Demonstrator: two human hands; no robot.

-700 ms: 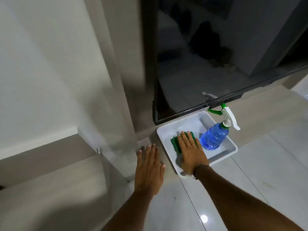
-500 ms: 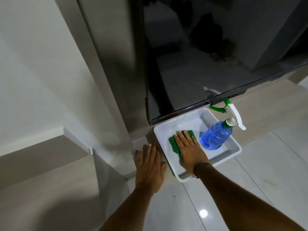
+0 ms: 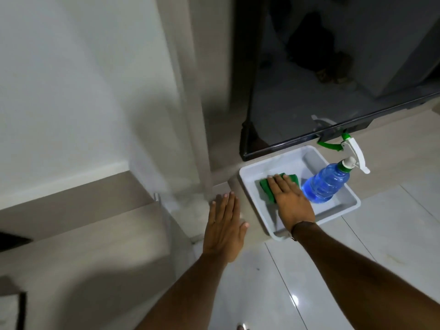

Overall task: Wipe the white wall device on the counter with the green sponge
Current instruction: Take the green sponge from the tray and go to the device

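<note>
A green sponge [image 3: 265, 186] lies in a white plastic tray [image 3: 276, 163] on the pale surface. My right hand [image 3: 291, 201] rests flat on top of the sponge with its fingers stretched out, not curled around it, and covers most of it. To the left of the tray, my left hand [image 3: 223, 225] is spread flat, palm down, holding nothing. I cannot pick out a white wall device with certainty in this view.
A blue spray bottle [image 3: 326, 184] with a white and green trigger leans in the tray's right half. A large black glossy panel [image 3: 333, 79] hangs just behind the tray. A white wall and beige stepped ledge [image 3: 71, 203] fill the left side.
The view has swung, so tray and hands sit further right in the frame. My right hand stays flat on the sponge and my left hand stays spread beside the tray.
</note>
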